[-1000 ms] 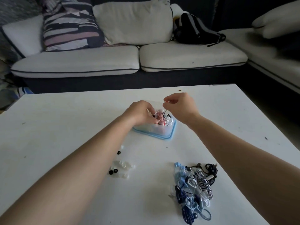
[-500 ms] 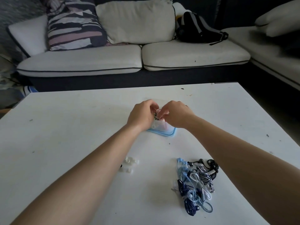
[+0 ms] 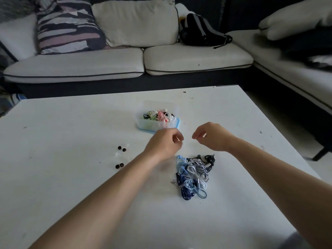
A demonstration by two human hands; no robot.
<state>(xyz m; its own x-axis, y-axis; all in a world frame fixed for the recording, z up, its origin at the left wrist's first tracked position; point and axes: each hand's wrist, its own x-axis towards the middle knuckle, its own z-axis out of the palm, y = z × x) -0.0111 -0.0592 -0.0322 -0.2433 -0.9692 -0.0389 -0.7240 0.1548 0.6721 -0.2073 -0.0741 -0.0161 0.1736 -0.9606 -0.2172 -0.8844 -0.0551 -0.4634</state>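
Blue cable pile (image 3: 193, 175) runs near-to-far; left hand (image 3: 164, 143) and right hand (image 3: 212, 136) curl beyond, grip contents unclear

You are in a home living room. Past your low white table (image 3: 71, 159) runs a corner sofa (image 3: 197, 58) with pale seat pads on a dark base. A striped cushion (image 3: 68, 27) and a plain cream cushion (image 3: 136, 22) lean against its back, and a black bag (image 3: 201, 31), probably a backpack, sits on the seat. A plastic tub (image 3: 156, 125) of tangled earphones (image 3: 159, 115) on the table is ordinary household clutter.
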